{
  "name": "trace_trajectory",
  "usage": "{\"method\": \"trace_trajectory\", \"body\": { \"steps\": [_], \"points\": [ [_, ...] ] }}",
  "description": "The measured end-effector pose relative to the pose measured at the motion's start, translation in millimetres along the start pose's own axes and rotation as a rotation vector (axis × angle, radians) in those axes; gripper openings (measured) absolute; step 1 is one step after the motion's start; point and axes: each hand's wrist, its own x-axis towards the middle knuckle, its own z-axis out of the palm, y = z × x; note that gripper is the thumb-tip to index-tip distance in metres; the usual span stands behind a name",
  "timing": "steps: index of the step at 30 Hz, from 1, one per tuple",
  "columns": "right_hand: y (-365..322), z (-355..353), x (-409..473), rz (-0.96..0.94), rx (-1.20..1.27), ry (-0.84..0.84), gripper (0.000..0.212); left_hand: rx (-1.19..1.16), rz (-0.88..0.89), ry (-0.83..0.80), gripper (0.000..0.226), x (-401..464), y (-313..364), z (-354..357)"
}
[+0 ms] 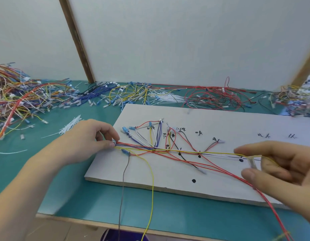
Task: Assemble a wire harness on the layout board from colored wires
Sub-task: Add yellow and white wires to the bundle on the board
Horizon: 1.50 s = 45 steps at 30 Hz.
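- Head view: layout board lies at frame centre on the green desk.
- Left hand pinches the wire bundle at the board's left edge.
- Right hand, lower right, pinches a yellow wire.
- Loose wire heaps fill the upper left.

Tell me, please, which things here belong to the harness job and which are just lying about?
In use:
- white rectangular layout board
- bundle of coloured wires, pinched by left hand
- right hand holding the yellow wire's end

Lying about:
- loose white cable ties
- tangled wire heap
- red wires
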Motion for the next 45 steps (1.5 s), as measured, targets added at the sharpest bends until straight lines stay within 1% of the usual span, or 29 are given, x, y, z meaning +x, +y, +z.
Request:
{"method": "trace_trajectory", "body": {
  "steps": [1, 2, 3, 4, 6, 8, 9, 11, 12, 16, 19, 22, 24, 27, 35, 42, 45],
  "points": [
    [1, 4, 0, 0.026, 0.023, -0.045, 0.071, 0.024, 0.003, -0.016, 0.018, 1, 3, -2],
    [6, 3, 5, 0.034, -0.002, -0.023, 0.067, 0.041, 0.018, -0.02, 0.018, 3, 6, -4],
    [6, 2, 7, 0.007, -0.051, 0.037, 0.064, 0.041, 0.047, -0.006, 0.016, 4, 12, -4],
    [11, 3, 10, -0.034, -0.052, 0.079, 0.062, 0.021, 0.09, 0.024, 0.015, 7, 20, -3],
    [13, 10, 11, -0.03, 0.031, 0.02, 0.061, -0.063, 0.187, 0.084, 0.01, 15, 45, 8],
    [17, 14, 11, -0.013, 0.079, 0.028, 0.057, -0.158, 0.242, 0.098, 0.006, 27, 73, 26],
    [16, 16, 10, 0.0, 0.086, 0.034, 0.05, -0.185, 0.247, 0.098, 0.004, 35, 86, 37],
    [19, 17, 9, 0.02, 0.113, 0.035, 0.031, -0.178, 0.242, 0.104, 0.008, 51, 103, 55],
    [20, 18, 9, 0.025, 0.12, 0.047, 0.027, -0.152, 0.231, 0.107, 0.01, 59, 108, 62],
    [17, 18, 1, 0.084, 0.156, 0.005, 0.029, -0.108, 0.155, 0.091, 0.007, 79, 111, 76],
    [19, 18, 1, 0.121, 0.179, -0.045, 0.031, -0.171, 0.136, 0.063, 0.011, 81, 104, 79],
    [22, 20, 3, 0.124, 0.197, -0.036, 0.031, -0.222, 0.155, 0.102, 0.019, 81, 99, 80],
    [25, 23, 4, 0.122, 0.188, -0.023, 0.03, -0.274, 0.142, 0.115, 0.021, 82, 96, 81],
    [29, 26, 4, 0.12, 0.191, -0.006, 0.018, -0.329, 0.118, 0.1, 0.019, 84, 94, 86],
    [37, 27, 5, 0.189, 0.176, -0.034, 0.025, -0.457, 0.071, 0.111, 0.021, 85, 88, 81],
    [36, 28, 7, 0.202, 0.2, -0.094, 0.025, -0.427, 0.09, 0.133, 0.017, 86, 87, 88],
    [32, 29, 9, 0.221, 0.254, -0.107, 0.015, -0.35, 0.107, 0.129, 0.021, 85, 86, 88]
  ]
}}
